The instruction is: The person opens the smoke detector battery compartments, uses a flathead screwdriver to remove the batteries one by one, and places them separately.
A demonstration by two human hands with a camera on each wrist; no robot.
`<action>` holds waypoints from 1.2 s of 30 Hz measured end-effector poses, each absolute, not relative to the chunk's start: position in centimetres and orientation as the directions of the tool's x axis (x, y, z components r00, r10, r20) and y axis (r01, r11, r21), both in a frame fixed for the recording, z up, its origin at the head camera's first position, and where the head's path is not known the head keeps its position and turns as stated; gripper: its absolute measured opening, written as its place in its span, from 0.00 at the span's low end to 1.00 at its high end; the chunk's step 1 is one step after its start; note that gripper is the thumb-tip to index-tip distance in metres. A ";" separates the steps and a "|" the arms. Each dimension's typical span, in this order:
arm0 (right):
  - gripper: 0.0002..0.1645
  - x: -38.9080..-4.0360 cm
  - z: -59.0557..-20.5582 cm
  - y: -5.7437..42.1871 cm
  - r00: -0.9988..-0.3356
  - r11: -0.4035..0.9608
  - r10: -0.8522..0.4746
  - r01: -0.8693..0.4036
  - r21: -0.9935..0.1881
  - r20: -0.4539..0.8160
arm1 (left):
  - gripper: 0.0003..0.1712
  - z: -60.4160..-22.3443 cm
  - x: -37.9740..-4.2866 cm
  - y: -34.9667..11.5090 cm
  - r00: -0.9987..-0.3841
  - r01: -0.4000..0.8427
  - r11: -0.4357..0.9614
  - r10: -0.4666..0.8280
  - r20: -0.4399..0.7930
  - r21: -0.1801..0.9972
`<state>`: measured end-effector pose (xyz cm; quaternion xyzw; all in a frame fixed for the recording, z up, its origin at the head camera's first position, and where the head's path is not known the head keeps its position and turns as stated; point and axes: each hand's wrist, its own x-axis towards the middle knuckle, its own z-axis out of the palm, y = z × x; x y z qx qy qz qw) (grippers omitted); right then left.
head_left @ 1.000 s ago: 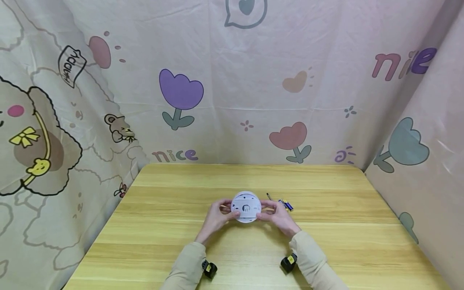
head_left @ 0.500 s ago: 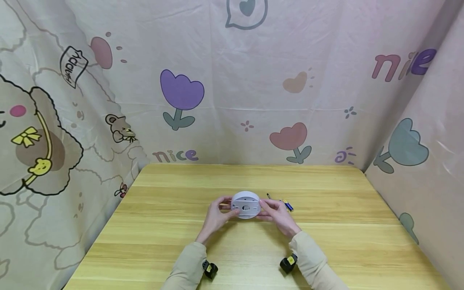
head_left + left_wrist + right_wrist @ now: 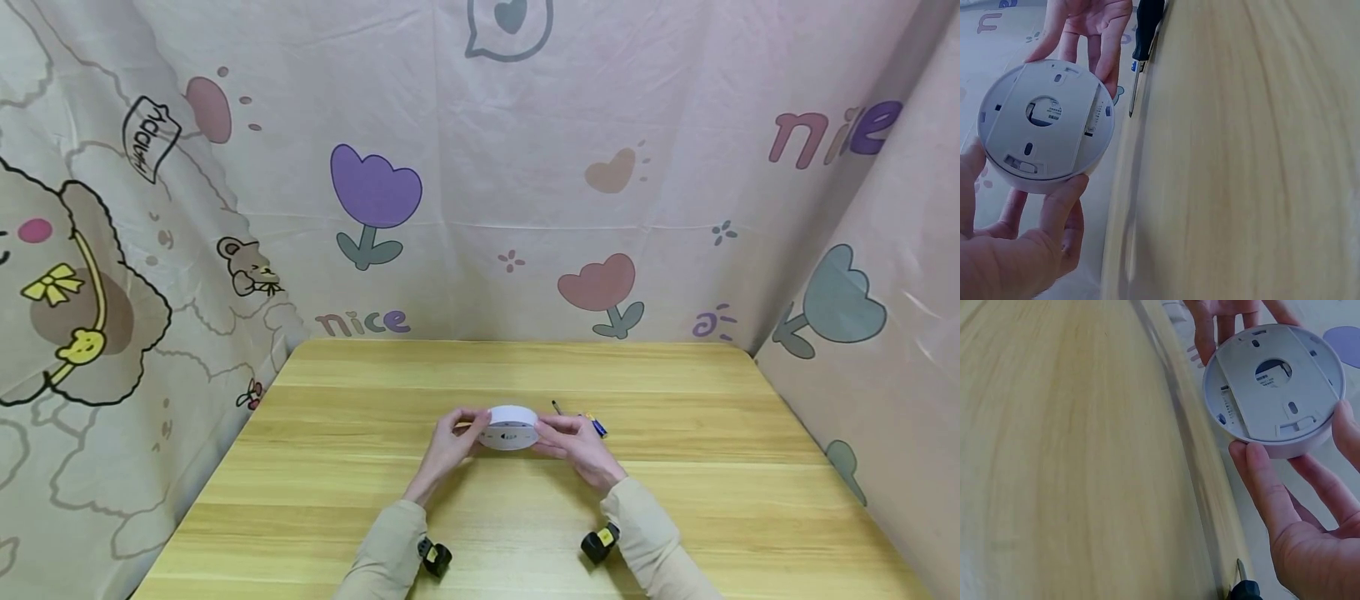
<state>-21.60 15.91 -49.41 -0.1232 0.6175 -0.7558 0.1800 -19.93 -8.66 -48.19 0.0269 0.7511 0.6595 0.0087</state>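
Note:
Both hands hold a round white smoke detector (image 3: 508,437) above the middle of the table, one at each side. Its flat back, with a mounting plate, a round central hole and small slots, shows fully in the left wrist view, as the detector (image 3: 1063,140) faces that camera. My left hand (image 3: 448,446) grips the left edge between thumb and fingers. On the opposite edge my right hand (image 3: 583,450) does the same, its fingers (image 3: 1259,462) at the rim. The detector is tilted, so its side wall is what the head view mostly sees. Its front is hidden.
Just beyond the right hand lie a screwdriver (image 3: 557,407) and blue-and-yellow batteries (image 3: 596,425), partly hidden by that hand. The screwdriver's black handle (image 3: 1149,28) appears in the left wrist view. A printed curtain (image 3: 480,167) hangs behind the wooden table (image 3: 360,400).
The detector has tilted, its back turning away from the head view and its side wall coming up. Both thumbs have shifted upward along the rim, the right one first.

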 end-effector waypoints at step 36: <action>0.40 -21.1 -49.4 16.6 -0.899 0.037 -0.438 0.005 -0.999 -0.021 | 0.38 -48.7 -19.9 -10.3 -0.943 -0.030 0.064 0.328 -0.049 0.998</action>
